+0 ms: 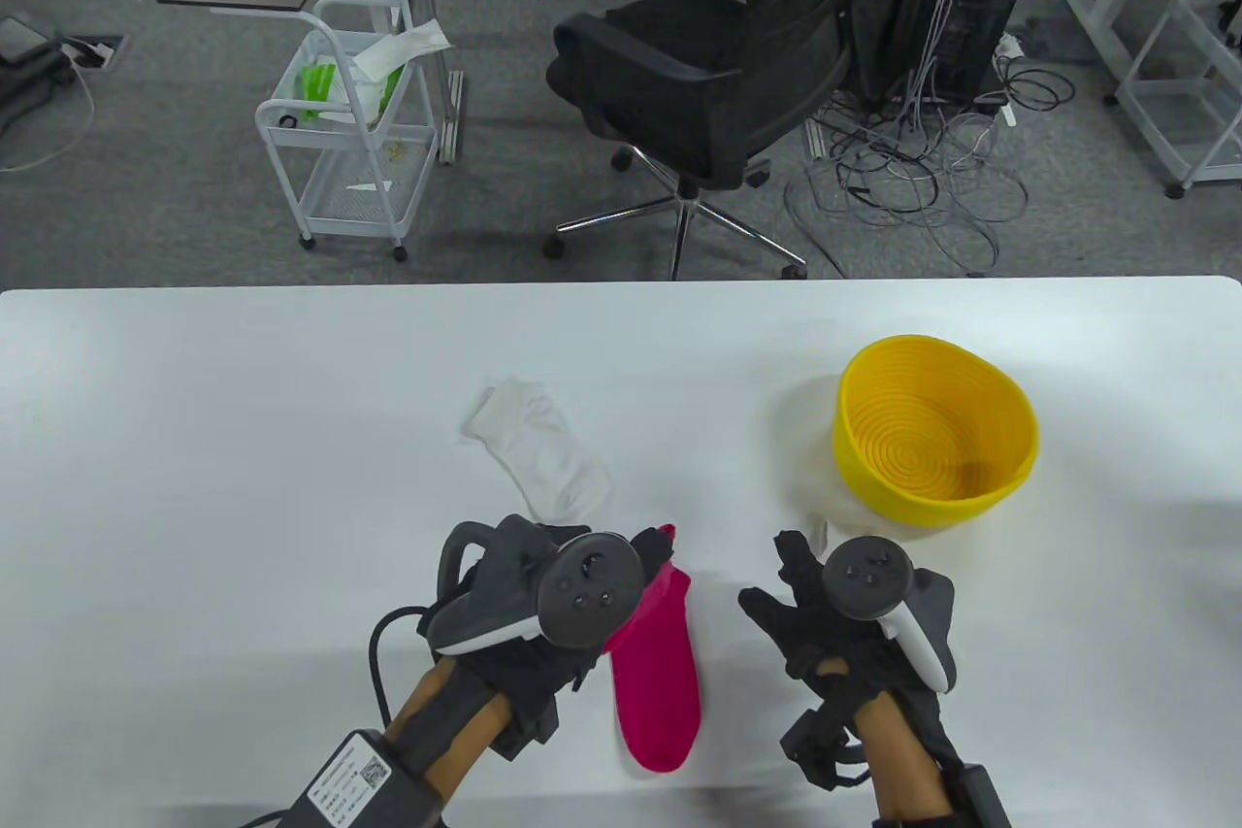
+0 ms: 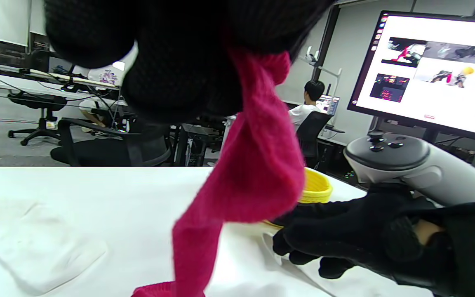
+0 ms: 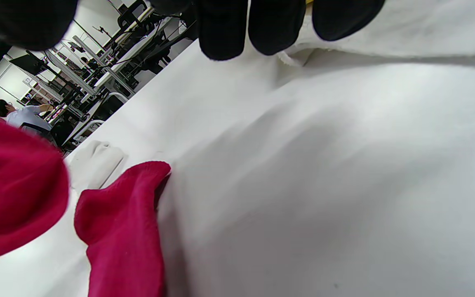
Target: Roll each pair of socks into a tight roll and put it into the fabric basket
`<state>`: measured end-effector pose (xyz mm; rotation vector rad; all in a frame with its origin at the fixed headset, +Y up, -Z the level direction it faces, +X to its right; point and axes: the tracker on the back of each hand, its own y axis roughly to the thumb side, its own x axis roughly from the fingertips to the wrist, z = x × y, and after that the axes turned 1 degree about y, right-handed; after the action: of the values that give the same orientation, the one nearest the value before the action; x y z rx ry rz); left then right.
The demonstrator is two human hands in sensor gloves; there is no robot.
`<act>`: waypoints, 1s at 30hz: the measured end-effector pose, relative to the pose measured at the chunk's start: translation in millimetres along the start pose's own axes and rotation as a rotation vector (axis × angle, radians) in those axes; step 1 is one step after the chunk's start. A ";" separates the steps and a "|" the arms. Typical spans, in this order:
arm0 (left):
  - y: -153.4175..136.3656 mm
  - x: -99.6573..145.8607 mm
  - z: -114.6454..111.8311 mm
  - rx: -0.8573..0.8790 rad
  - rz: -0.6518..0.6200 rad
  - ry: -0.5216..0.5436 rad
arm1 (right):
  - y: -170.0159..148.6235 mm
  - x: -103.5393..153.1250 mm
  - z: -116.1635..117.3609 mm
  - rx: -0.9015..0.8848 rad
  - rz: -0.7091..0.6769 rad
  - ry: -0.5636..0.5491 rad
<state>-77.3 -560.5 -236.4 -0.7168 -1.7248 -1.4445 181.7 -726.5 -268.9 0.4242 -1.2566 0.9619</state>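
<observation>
Black mesh gloves (image 1: 815, 614), grey-white trackers (image 1: 878, 590), black wrist cable (image 1: 378, 648).

Open table on the left and far side; clutter sits centre and right.
The white sock (image 1: 539, 461) lies just beyond the left hand (image 1: 543, 605), the pink sock (image 1: 658, 663) fills the gap between both hands, and the yellow basket (image 1: 933, 436) stands just past the right hand (image 1: 825, 614); bare table (image 1: 194, 479) stretches left.

Bright, even overhead light; soft shadows beside the basket (image 1: 936, 440); wrist views blur close up, edges bowed.
</observation>
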 end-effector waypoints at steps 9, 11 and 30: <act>4.7 5.9 2.4 0.057 -0.082 0.035 | -0.2 0.2 -0.2 -0.002 0.006 0.007; 6.7 7.2 1.9 0.088 -0.102 0.027 | -0.2 0.1 -0.2 -0.002 0.006 0.008; 32.4 15.0 -11.6 0.159 -0.171 -0.186 | -1.3 -0.6 -0.3 -0.006 0.015 0.019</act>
<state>-57.1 -566.1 -205.3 -0.6475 -2.0626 -1.3679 182.9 -727.3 -269.3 0.4007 -1.2471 0.9727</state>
